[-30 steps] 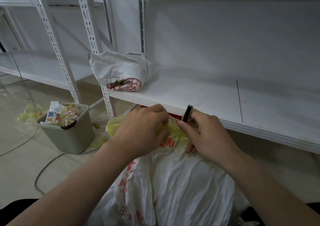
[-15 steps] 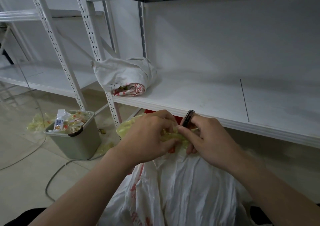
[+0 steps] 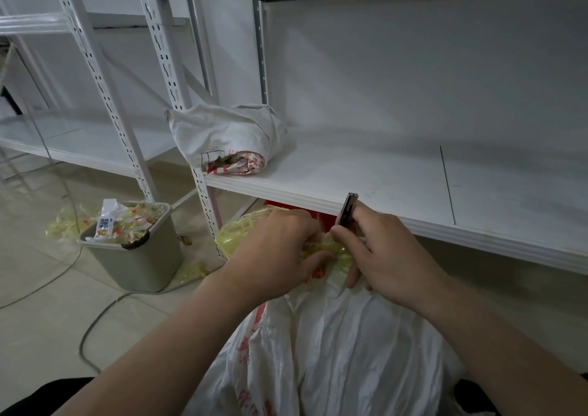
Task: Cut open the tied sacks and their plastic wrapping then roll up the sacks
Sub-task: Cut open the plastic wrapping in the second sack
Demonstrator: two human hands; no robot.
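Observation:
A white sack (image 3: pixel 343 352) with red print stands in front of me, its neck wrapped in yellowish plastic (image 3: pixel 235 234). My left hand (image 3: pixel 273 250) grips the bunched plastic at the sack's top. My right hand (image 3: pixel 385 256) holds a small dark cutter (image 3: pixel 347 208), its end sticking up above my fingers; the blade end is hidden against the plastic between my hands. A rolled white sack (image 3: pixel 226 135) lies on the shelf at the back left.
A white metal shelf (image 3: pixel 381 173) runs across just behind my hands, with perforated uprights (image 3: pixel 178 91) at the left. A grey bin (image 3: pixel 140 256) full of plastic scraps stands on the floor to the left. A cable (image 3: pixel 92 329) and loose scraps lie around it.
My hands stay together at the sack's neck. The right hand has shifted slightly along the plastic, and my view has drifted a little.

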